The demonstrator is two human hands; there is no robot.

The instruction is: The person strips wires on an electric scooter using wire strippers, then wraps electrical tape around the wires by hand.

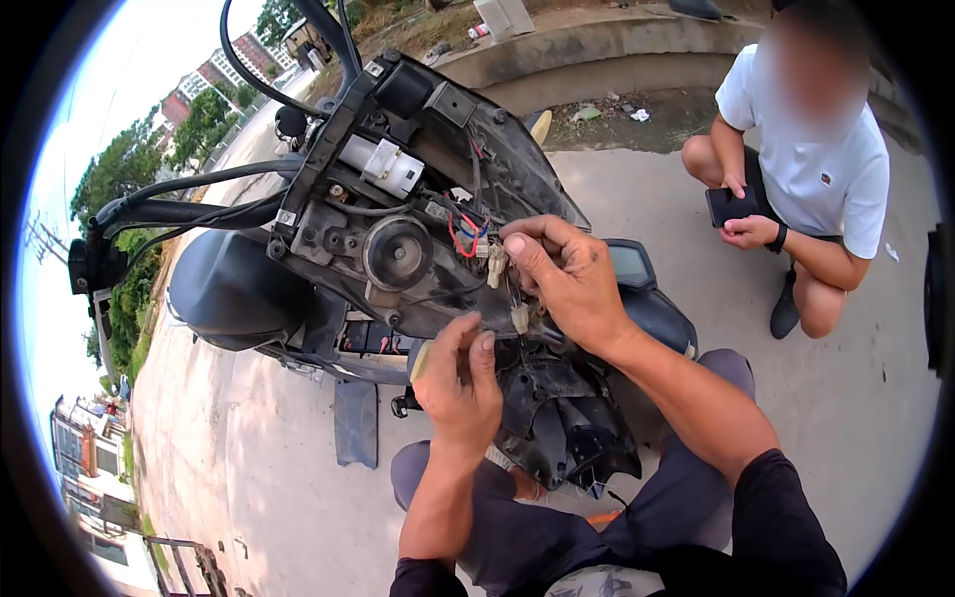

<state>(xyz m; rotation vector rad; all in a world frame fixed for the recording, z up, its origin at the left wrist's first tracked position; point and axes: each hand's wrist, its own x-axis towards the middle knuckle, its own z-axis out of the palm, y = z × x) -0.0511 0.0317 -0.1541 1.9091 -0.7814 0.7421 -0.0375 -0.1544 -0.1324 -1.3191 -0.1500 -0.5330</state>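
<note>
My right hand (577,289) pinches thumb and forefinger together at a bundle of thin wires; a wire seems to be between the tips, partly hidden by them. Just beside the thumb hangs a pale plug connector (495,267), and a second white connector (519,318) dangles lower down. Red and blue wires (464,237) loop out of the opened front of a scooter (328,234). Lower left, my left hand (460,388) is raised with curled fingers and the thumb held apart, with nothing visible in it. A round black horn (398,253) and a silver cylindrical part (383,164) sit on the scooter's front.
A person in a white shirt (821,169) crouches at the right, holding a black phone (731,206). Black plastic fairing (562,418) lies between my knees. The scooter's seat (239,289) and handlebar cables (199,179) extend left. A concrete curb (597,50) runs behind.
</note>
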